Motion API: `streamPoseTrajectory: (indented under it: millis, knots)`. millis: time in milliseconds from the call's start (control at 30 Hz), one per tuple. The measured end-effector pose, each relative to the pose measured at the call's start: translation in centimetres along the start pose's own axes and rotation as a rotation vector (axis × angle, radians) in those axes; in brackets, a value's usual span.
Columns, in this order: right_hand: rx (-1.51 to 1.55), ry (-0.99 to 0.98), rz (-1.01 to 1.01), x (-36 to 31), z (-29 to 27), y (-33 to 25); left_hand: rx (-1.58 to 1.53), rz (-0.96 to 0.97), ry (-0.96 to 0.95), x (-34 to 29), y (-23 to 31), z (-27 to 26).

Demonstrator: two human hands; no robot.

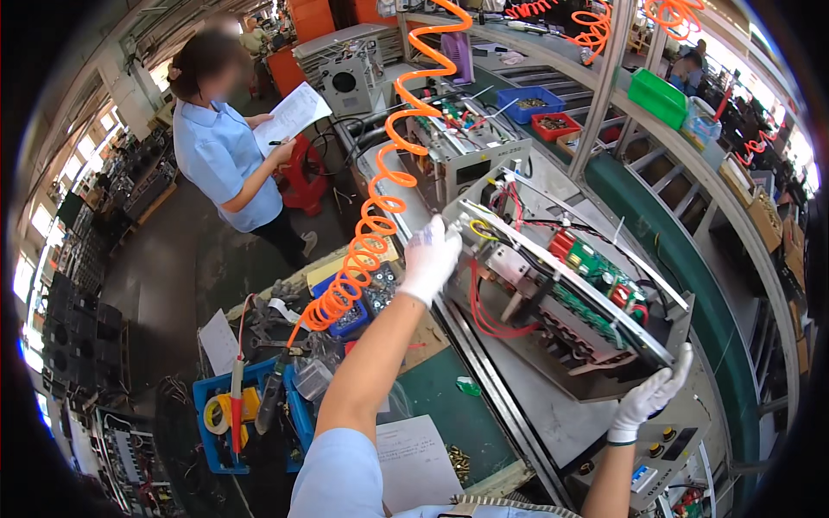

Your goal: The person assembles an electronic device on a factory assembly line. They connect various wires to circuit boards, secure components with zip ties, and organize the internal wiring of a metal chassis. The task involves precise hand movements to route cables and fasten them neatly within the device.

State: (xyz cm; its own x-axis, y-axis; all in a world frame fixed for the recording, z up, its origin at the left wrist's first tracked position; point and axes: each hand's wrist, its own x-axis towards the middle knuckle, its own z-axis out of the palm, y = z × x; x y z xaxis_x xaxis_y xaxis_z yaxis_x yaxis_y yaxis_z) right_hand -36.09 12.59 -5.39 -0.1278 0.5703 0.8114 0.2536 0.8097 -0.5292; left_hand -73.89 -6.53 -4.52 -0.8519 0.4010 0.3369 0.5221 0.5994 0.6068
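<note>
While gloved left hand (432,259) curls partway at one corner of open metal machine (574,295), grip unclear, gloved right hand (649,401) touches opposite end, fingers nearly straight, no closed grasp visible. Machine lies diagonally on grey bench (528,414), between hands. Risks: looped red wires (496,331) snagging if machine shifts; edge slipping if hold loosens. Paper (414,466): handwriting, too small to read. Second machine (484,164): printed front panel.

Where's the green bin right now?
Head view, upper right: the green bin sits on the raised shelf, between the metal post and some clear plastic.
</note>
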Motion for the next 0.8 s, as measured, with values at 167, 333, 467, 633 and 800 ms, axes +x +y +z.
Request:
streamPoseTrajectory:
  millis: [167, 333, 467, 633, 800]
  knots:
    - [0.015, 0.041, 0.038, 0.8, -1.5, 3.6, -0.013, 0.028, -0.023, -7.2, 0.3, -3.2]
    - [-0.450, 0.007, -0.030, 0.5, -5.0, -2.7, -0.145, 0.090, 0.054, -12.0, 0.9, -4.9]
    - [0.258, -0.605, 0.129, 0.4, -4.6, -13.4, -0.327, 0.195, -0.464, -18.4, 7.0, -6.9]
    - [0.403, -1.112, -0.130, -0.5, -4.0, -15.9, -0.584, 0.112, -1.367, -22.7, 9.3, -5.9]
    - [0.612, -1.087, 0.182, -1.1, -6.1, -14.1, -0.885, 0.002, -1.603, -22.7, 11.3, -6.9]
